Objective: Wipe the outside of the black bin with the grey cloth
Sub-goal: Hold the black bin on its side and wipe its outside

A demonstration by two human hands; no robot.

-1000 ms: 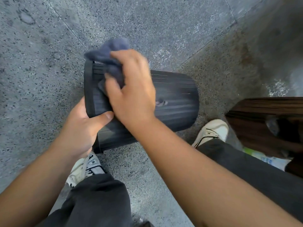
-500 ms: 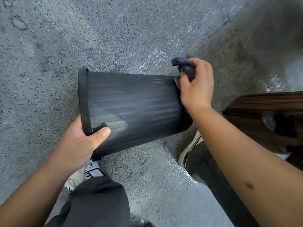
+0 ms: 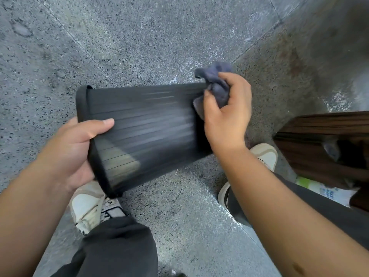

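Two bare hands hold a black bin on its side above the speckled grey floor, its rimmed open end to the left and its base to the right. The left hand grips the rim, thumb laid across the ribbed outer wall and the other fingers hidden behind the rim, so I cannot tell how they lie. The ribbed side is blurred. At the base end, the right hand has its fingers clamped round a bunched grey cloth, which touches the top corner of the bin. Below are two white shoes, one under the rim and one under the right wrist, with dark trouser legs. A dark wooden piece stands at the right edge.
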